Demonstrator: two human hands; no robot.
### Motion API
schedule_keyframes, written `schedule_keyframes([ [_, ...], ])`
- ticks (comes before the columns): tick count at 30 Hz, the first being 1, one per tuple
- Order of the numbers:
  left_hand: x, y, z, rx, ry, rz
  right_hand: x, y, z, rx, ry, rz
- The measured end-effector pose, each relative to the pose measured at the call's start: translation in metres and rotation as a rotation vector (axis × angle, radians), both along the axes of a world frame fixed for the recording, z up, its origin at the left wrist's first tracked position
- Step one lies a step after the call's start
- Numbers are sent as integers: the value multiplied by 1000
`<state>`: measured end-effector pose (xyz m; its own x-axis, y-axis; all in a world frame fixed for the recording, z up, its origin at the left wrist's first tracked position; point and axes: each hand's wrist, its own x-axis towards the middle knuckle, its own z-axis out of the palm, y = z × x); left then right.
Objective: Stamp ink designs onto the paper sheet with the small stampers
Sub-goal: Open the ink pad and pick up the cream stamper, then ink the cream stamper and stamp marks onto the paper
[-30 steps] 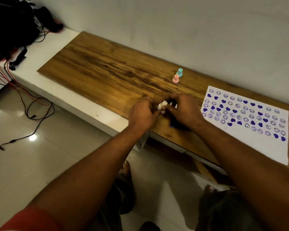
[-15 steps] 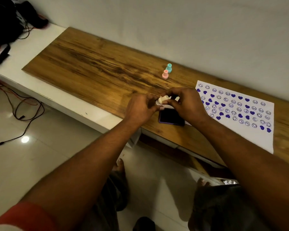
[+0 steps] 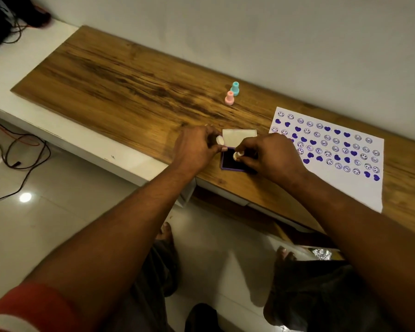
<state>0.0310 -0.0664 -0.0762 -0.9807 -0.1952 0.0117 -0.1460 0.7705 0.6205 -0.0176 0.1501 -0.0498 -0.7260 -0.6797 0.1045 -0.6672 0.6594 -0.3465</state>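
A white paper sheet (image 3: 359,183) covered with purple hearts and smiley prints lies on the wooden board at the right. An open purple ink pad (image 3: 228,161) with its pale lid tilted up sits near the front edge. My right hand (image 3: 271,156) pinches a small white stamper (image 3: 237,155) over the dark pad. A white cap (image 3: 219,139) sits in the fingers of my left hand (image 3: 197,148), just left of the pad. A pink stamper (image 3: 229,98) and a teal stamper (image 3: 235,89) stand upright further back.
The wooden board (image 3: 120,77) rests on a white bench against a grey wall. Black bags and cables (image 3: 7,17) lie at the far left, with wires on the tiled floor (image 3: 19,149). My knees and feet are below the bench edge.
My hands have parted: the white piece they held together is now split, cap in the left, stamper in the right. The ink pad and its raised lid now show between them.
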Motion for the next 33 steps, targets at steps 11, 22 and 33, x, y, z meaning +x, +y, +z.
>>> schedule_keyframes([
  [11,2,3,-1,-56,-51,-1,9,-8,-11,-12,10,-61],
  [22,2,5,3,-103,-61,31,15,-6,-13,-27,11,-80],
  [33,-2,56,36,-180,33,-98,-25,109,23,-392,-276,-512],
])
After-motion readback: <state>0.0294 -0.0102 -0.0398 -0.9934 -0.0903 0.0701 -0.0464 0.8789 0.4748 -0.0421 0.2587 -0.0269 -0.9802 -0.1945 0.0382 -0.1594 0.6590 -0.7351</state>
